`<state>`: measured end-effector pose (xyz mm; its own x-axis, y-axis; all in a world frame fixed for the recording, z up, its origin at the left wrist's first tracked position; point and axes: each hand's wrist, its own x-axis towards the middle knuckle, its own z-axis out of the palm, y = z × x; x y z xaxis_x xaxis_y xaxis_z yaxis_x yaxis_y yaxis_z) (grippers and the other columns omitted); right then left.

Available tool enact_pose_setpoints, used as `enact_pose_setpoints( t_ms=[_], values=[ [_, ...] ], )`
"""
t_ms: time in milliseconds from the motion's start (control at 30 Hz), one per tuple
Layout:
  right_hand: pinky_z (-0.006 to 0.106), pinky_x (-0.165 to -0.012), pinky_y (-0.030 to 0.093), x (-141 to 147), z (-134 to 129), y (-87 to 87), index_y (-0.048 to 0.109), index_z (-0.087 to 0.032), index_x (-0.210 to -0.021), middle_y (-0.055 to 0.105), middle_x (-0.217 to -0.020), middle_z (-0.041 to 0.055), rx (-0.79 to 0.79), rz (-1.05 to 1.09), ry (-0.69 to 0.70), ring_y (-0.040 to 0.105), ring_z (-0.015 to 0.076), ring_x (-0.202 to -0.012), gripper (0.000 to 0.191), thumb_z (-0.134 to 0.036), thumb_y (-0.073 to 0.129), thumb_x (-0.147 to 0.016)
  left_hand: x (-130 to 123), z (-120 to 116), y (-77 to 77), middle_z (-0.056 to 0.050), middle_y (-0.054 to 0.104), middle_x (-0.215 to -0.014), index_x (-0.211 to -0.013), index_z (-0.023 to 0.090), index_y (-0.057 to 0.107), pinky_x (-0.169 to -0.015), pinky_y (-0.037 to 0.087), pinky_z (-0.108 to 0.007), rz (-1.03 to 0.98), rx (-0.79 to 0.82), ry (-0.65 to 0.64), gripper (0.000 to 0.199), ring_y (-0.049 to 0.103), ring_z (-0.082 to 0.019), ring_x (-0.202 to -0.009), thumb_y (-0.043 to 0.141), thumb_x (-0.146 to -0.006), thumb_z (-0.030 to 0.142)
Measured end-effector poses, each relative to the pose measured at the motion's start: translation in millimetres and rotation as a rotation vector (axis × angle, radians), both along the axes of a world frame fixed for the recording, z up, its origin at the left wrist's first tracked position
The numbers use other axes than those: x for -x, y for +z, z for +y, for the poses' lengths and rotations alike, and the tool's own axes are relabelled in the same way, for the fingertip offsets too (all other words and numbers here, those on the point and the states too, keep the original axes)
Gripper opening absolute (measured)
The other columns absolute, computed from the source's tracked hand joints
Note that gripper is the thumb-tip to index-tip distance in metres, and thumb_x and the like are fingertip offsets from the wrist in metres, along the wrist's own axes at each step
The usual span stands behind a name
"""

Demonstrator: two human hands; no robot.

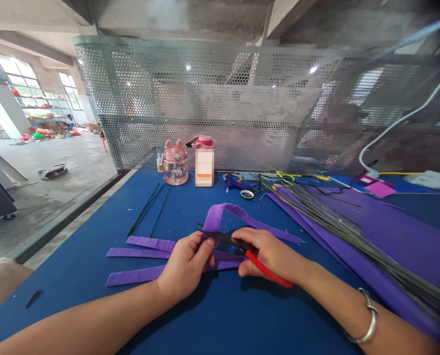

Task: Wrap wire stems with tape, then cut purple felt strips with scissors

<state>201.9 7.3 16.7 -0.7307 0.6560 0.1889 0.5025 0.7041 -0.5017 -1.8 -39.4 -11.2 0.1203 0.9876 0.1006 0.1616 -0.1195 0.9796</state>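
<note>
My left hand (188, 264) pinches a purple strip (214, 217) between thumb and fingers; the strip arches up and trails off to the right. Closed round the red handles of a pair of scissors (266, 268), my right hand (270, 251) holds the dark blades level across the strip, just above my left thumb. Whether the blades have cut into it, I cannot tell. Several more purple strips (136, 252) lie on the blue table (75, 276), running under or behind my left hand.
Thin green stems (145, 209) lie at the left. A pink clear bottle (175, 170), a second bottle (205, 143) and a blue glue gun (238, 181) stand or lie along the back. Purple sheets (401, 227) and a bundle of grey-green stems (338, 217) cover the right. A perforated screen (220, 108) borders the table.
</note>
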Motion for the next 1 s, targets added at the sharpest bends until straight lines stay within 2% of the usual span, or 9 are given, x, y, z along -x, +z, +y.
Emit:
enact_pose_setpoints(
  t_ms=[133,333,500,667,767,1000],
  values=[
    [0.025,-0.06,0.041,2.2,-2.8,-0.8,0.054,-0.018,-0.101,0.055,-0.087,0.0021,-0.008,-0.026,0.007,0.048,0.0147,-0.067,0.065,-0.06,0.074,-0.057,-0.4,-1.7,0.3,0.003,0.048,-0.054,-0.064,0.017,0.05,-0.05,0.033,-0.021,0.04,-0.014,-0.039,0.034,0.04,-0.008,-0.05,0.043,-0.088,0.04],
    [0.024,-0.059,0.038,3.7,-3.5,-1.8,0.056,-0.016,-0.092,0.052,-0.079,0.0012,0.022,0.014,0.032,0.043,0.014,-0.066,0.058,-0.066,0.065,-0.064,-1.0,-3.4,2.3,0.002,0.048,-0.053,-0.062,0.016,0.051,-0.048,0.032,-0.021,0.071,-0.004,-0.06,0.038,0.039,-0.008,-0.049,0.04,-0.089,0.041],
    [0.023,-0.058,0.037,3.1,-2.2,-1.2,0.056,-0.016,-0.089,0.051,-0.077,-0.0002,0.046,0.038,0.036,0.041,0.0123,-0.063,0.051,-0.062,0.064,-0.069,-1.4,-3.0,-0.1,0.002,0.049,-0.054,-0.064,0.016,0.051,-0.049,0.033,-0.021,0.05,-0.021,-0.064,0.035,0.041,-0.008,-0.049,0.042,-0.088,0.04],
    [0.024,-0.062,0.041,2.7,-3.2,2.5,0.052,-0.017,-0.103,0.053,-0.088,0.0013,0.029,0.007,0.011,0.046,0.0141,-0.069,0.065,-0.057,0.076,-0.058,-1.3,-0.5,-0.5,0.002,0.055,-0.058,-0.071,0.016,0.053,-0.046,0.033,-0.019,-0.108,0.04,-0.001,0.031,0.043,-0.007,-0.048,0.047,-0.086,0.043],
    [0.024,-0.061,0.04,2.0,-3.8,3.4,0.052,-0.018,-0.101,0.053,-0.087,0.001,0.025,-0.024,0.009,0.047,0.0146,-0.069,0.064,-0.057,0.076,-0.057,-1.4,-0.1,0.0,0.001,0.059,-0.063,-0.079,0.016,0.055,-0.043,0.031,-0.019,-0.191,0.091,0.027,0.031,0.045,-0.007,-0.047,0.051,-0.083,0.046],
    [0.024,-0.064,0.04,0.6,-2.5,0.4,0.051,-0.018,-0.101,0.052,-0.088,0.0011,0.045,-0.014,0.043,0.046,0.015,-0.071,0.063,-0.057,0.075,-0.058,-1.7,-0.3,3.3,0.004,0.049,-0.051,-0.071,0.015,0.057,-0.042,0.028,-0.019,-0.102,0.041,-0.01,0.032,0.036,-0.005,-0.042,0.049,-0.084,0.042]
  ],
)
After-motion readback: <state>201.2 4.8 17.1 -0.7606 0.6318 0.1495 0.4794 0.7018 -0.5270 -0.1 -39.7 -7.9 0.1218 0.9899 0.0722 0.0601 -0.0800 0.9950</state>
